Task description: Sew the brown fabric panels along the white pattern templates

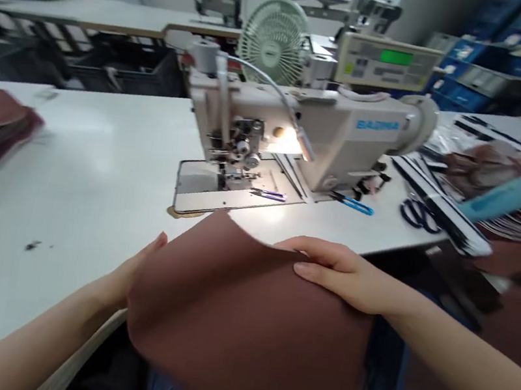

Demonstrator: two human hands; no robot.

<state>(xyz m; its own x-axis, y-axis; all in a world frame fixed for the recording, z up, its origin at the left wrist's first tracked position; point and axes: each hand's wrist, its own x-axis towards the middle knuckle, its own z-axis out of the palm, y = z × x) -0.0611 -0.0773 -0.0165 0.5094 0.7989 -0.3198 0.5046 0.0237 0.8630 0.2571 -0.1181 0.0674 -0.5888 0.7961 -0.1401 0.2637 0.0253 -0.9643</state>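
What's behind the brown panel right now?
Beyond the panel, the table and sewing machine show. The left hand is partly behind the panel, which covers the rest of that hand and part of the table's front edge. Anything else there can't be seen.

Two bare forearms (451,364) angled inward
Right hand (351,276) pinching, thumb (314,273) below extended fingers (318,249); left hand (126,276) partly hidden.
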